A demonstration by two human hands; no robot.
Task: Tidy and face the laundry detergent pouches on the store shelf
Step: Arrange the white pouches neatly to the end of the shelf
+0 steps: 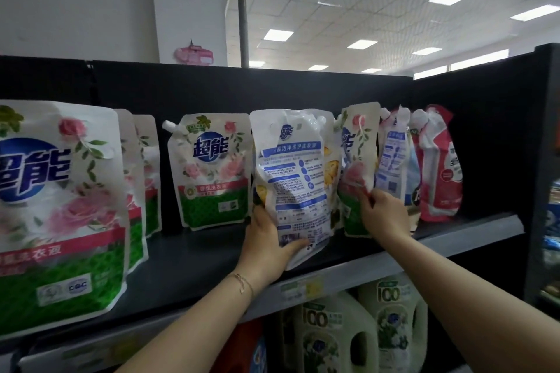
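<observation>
Head: jugs (333, 339) beneath shelf (188, 263) of pouches (212, 169)

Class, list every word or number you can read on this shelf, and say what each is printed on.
"超能": middle rose pouch.
"CQC": large rose pouch, left.
"100": white bottles below.
Back-facing pouch in left hand: small print too blurred.
Tilted rose pouch in right hand: logo half hidden.

Both bare arms stretched up and forward. Left grip (269, 241) curled, thumb clamped inward; right grip (383, 212) pinching, fingers bunched.
</observation>
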